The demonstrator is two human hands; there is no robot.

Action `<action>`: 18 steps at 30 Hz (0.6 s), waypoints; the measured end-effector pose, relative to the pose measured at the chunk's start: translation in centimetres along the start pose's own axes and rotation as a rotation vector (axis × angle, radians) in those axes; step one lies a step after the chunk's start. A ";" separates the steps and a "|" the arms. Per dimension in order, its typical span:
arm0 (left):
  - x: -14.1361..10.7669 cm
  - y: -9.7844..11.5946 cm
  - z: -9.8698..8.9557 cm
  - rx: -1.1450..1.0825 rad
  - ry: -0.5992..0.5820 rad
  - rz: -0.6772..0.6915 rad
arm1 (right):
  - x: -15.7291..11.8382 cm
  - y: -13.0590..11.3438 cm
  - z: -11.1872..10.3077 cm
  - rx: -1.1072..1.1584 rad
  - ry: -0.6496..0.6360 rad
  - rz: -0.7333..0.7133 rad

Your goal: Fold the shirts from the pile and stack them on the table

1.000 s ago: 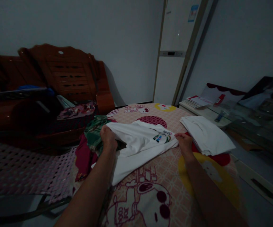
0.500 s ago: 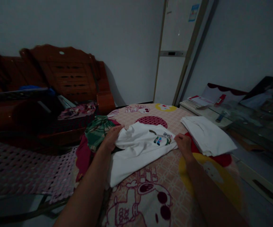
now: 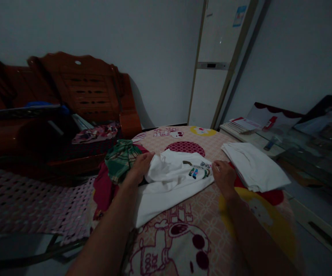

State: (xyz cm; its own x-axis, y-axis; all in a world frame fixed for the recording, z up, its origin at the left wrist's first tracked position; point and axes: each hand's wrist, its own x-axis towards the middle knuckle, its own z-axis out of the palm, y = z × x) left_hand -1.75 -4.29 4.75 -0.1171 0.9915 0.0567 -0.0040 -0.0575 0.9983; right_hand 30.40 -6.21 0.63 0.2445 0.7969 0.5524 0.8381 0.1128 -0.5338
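A white garment (image 3: 166, 195) with a small coloured print lies partly folded across the round table, its kind not clear from its folded shape. My left hand (image 3: 143, 165) grips its far left edge, fingers closed on the cloth. At the garment's right end, beside the print, my right hand (image 3: 223, 174) pinches the edge. Just left of my left hand sits a crumpled green plaid cloth (image 3: 120, 163), with dark red cloth (image 3: 102, 188) under it. A folded white stack of cloth (image 3: 254, 166) rests to the right of my right hand.
The table wears a pink patterned tablecloth (image 3: 194, 214) with cartoon dogs. A woven chair (image 3: 39, 199) stands at the left, and a carved wooden sofa (image 3: 88, 88) behind it. On the right is a glass-topped cabinet (image 3: 306, 142) with papers. A tall white air conditioner (image 3: 208, 96) fills the corner.
Both hands have drawn slightly closer together, still gripping the white garment. Its left part is bunched a little more. The view has shifted slightly.
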 end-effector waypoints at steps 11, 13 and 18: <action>-4.9 2.5 6.9 0.339 -0.436 0.364 | -3.7 -7.4 0.6 0.766 -0.713 0.098; -4.4 2.6 6.3 0.321 -0.411 0.374 | -3.4 -6.5 1.0 0.866 -0.728 0.215; -2.4 4.0 3.5 0.150 -0.253 0.268 | -0.7 -3.4 0.1 1.157 -0.382 0.401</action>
State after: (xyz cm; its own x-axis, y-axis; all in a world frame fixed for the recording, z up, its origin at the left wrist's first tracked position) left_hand 1.95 -6.53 8.68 0.1544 0.9420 0.2978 0.1404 -0.3193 0.9372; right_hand 27.31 -7.10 1.97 0.0643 0.9919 0.1095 -0.2186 0.1210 -0.9683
